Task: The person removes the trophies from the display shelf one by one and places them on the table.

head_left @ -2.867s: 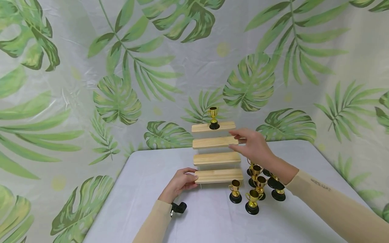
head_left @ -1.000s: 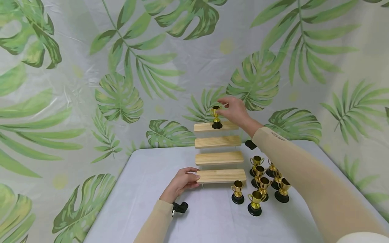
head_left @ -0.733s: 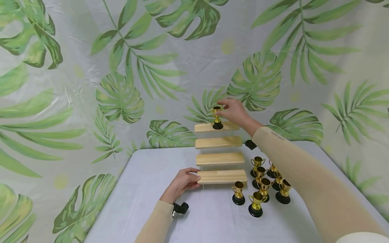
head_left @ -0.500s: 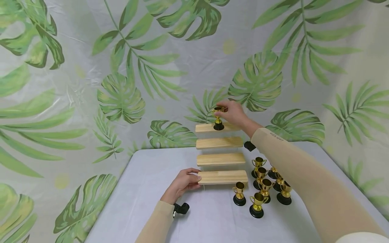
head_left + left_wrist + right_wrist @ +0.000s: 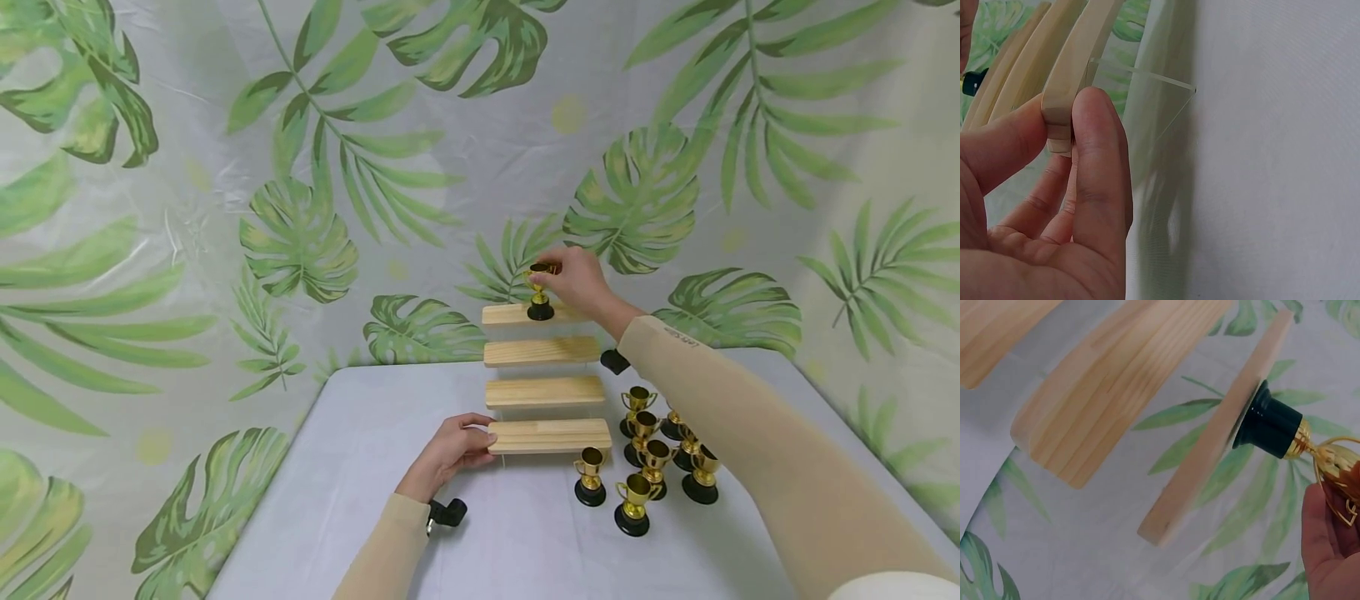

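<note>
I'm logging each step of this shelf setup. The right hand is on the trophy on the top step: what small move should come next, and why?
Probably lift the trophy straight up off the top step: the right hand pinches its cup, its black base sits on the wood, and the left hand grips the bottom step, steadying the stand.

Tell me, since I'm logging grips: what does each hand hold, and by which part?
The right hand pinches the gold trophy by its cup. The left hand grips the bottom wooden step at its left end.

Tight beige sleeves cover both my arms; right sleeve [image 5: 750, 433] has small dark lettering. Black clip at left cuff [image 5: 444, 512].
</note>
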`<state>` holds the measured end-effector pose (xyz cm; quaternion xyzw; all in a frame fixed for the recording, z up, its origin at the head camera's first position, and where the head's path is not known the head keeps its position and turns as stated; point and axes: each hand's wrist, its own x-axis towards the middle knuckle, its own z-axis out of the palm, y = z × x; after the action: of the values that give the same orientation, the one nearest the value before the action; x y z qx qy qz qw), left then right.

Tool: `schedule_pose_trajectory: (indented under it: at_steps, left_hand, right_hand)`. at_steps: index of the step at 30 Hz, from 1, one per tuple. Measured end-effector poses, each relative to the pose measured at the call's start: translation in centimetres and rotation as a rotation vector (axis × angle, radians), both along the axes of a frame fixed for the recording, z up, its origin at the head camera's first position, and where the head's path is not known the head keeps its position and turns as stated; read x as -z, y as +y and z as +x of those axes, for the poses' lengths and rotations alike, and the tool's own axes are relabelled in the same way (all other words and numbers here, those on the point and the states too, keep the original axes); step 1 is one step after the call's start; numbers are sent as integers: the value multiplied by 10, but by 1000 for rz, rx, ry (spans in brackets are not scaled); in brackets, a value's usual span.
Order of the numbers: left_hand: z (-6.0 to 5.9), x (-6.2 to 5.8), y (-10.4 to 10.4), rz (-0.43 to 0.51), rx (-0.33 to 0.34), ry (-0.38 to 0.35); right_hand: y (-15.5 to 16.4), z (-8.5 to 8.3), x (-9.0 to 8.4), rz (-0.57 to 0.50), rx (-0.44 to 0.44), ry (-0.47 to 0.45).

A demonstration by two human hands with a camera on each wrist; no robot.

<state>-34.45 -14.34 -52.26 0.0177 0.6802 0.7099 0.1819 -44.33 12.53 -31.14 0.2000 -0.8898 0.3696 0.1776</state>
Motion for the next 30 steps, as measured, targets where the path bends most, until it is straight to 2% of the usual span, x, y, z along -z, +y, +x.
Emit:
schedule_pose_trajectory:
  at_steps: [15, 30]
  left_hand:
    - [2, 0, 0, -8, -2, 5]
    - [5, -5, 2, -12, 11, 17]
  right_hand:
    - [4, 18, -11, 39, -15, 76]
    - [24, 46, -21, 68, -5, 70]
